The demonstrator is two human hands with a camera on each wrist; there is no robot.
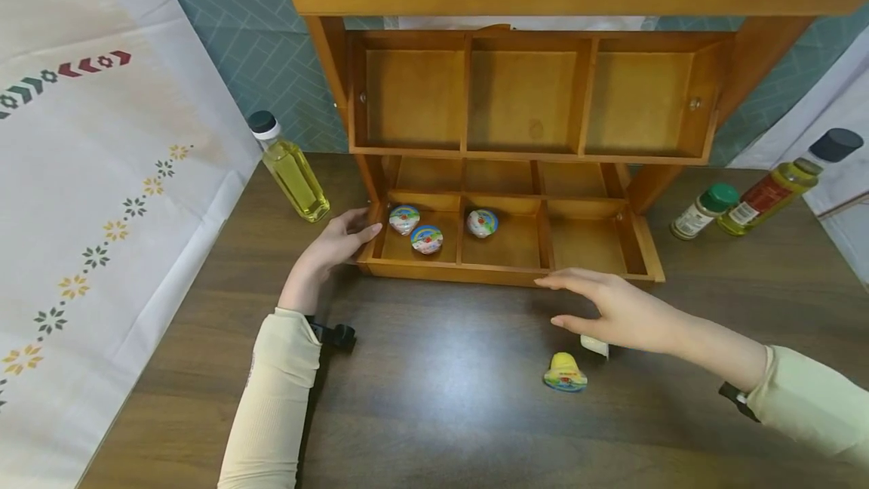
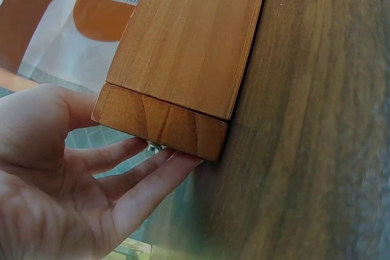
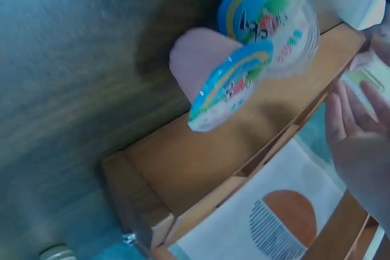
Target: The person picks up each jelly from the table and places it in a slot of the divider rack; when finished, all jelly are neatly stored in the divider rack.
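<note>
My left hand (image 1: 337,238) grips the left end of the lower tray of a wooden rack (image 2: 183,47), thumb at the upper edge and fingers along the side. Two jelly cups (image 1: 426,239) with blue printed lids lie in that tray's left compartment, and one jelly cup (image 1: 482,223) lies in the middle one. My right hand (image 1: 621,312) hovers before the tray's right part, fingers apart and holding nothing. Below it a yellow jelly cup (image 1: 565,373) lies on the table, and a pale cup (image 1: 595,345) is partly hidden by the hand. A pink jelly cup (image 3: 201,59) shows in the right wrist view.
An oil bottle (image 1: 292,172) stands left of the rack. To its right are a green-capped jar (image 1: 702,211) and a red-labelled bottle (image 1: 770,195). The rack's upper tray (image 1: 526,100) has three compartments and overhangs the lower one. Patterned cloth (image 1: 88,195) hangs at the left.
</note>
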